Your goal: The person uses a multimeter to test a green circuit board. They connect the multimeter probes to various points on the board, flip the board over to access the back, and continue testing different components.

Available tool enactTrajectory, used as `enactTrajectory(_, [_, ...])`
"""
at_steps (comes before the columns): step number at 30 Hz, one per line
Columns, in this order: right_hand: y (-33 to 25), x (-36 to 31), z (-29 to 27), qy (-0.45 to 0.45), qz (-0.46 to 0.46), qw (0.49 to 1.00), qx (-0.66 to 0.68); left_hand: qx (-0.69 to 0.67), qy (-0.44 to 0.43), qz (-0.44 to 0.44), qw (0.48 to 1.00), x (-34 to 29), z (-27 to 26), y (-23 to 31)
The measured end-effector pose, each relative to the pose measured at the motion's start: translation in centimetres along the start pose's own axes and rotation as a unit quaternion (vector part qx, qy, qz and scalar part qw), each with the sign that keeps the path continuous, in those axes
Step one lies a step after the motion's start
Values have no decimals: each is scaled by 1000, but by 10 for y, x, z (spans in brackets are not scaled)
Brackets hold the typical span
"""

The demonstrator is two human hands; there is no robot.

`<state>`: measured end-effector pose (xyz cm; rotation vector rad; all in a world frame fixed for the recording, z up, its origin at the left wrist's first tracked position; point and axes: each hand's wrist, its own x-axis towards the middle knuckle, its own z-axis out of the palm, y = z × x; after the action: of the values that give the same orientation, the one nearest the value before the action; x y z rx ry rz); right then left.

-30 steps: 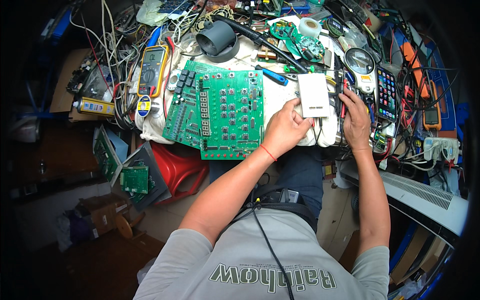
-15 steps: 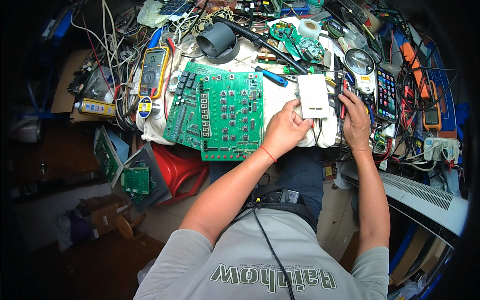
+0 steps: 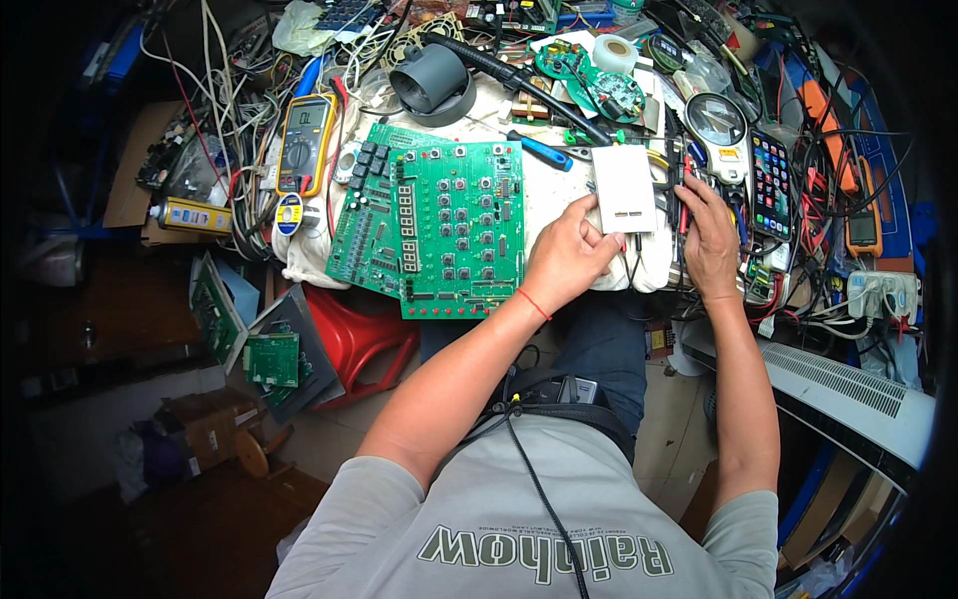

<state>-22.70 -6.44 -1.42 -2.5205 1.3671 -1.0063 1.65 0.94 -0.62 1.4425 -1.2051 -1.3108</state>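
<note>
In my left hand (image 3: 574, 250) is the lower left corner of a white rectangular panel (image 3: 624, 180), pinched between thumb and fingers. Two small dark strips sit near the panel's lower edge. My right hand (image 3: 711, 240) lies to the right, over tools at the table's front. Its fingers stretch forward, touching or close beside a slim red stick (image 3: 685, 215). Left of my left wrist, a green circuit board (image 3: 469, 235) with push buttons and digit displays overlaps a second green board (image 3: 364, 235). A blue-handled screwdriver (image 3: 544, 152) rests beyond my left hand.
A yellow multimeter (image 3: 305, 145) stands at the left among tangled cables. Behind the boards sits a grey cylinder (image 3: 429, 80). A magnifier (image 3: 716, 122) and a lit phone (image 3: 770, 185) lie right of my right hand. Below the table is a red stool (image 3: 359, 349).
The whole view shifts very slightly. Both hands and the white panel stay practically where they were.
</note>
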Motion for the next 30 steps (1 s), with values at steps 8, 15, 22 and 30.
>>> enactTrajectory(8, [1, -1, 1, 2, 3, 1000, 5, 1, 2, -3, 1000, 1, 1, -1])
enactTrajectory(15, [3, -3, 1, -17, 20, 1000, 13, -10, 33, 5, 999, -2, 3, -4])
enactTrajectory(22, [4, -3, 3, 5, 4, 1000, 11, -16, 29, 12, 999, -10, -1, -1])
enactTrajectory(30, [4, -4, 2, -3, 6, 1000, 14, -30, 55, 9, 998, -9, 3, -9])
